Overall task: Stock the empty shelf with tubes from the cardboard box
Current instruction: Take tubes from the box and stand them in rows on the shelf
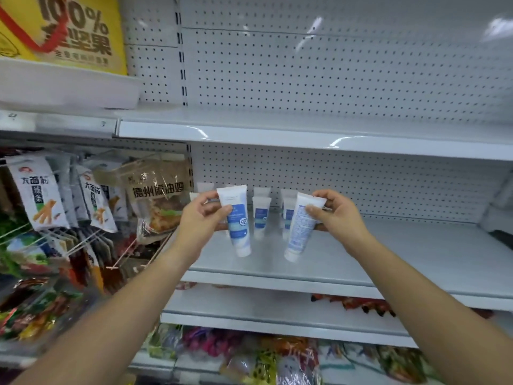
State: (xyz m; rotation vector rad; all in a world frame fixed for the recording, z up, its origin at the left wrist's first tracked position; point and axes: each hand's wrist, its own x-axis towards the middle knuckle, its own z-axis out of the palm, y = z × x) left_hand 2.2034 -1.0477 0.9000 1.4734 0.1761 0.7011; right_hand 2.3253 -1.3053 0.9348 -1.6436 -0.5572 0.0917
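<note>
Standing tubes partly hidden behind the held tubes; yellow package cut off by the top edge.

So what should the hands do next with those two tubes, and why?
Probably lower the left hand and stand its tube cap-down on the shelf, before the standing tubes. The right hand holds another tube, and shelf space there is bare.

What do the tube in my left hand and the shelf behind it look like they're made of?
Tube in the left hand: probably soft plastic, smooth white with blue print, flat crimped top end. Shelf: likely painted metal, pale grey with a soft sheen.
</note>
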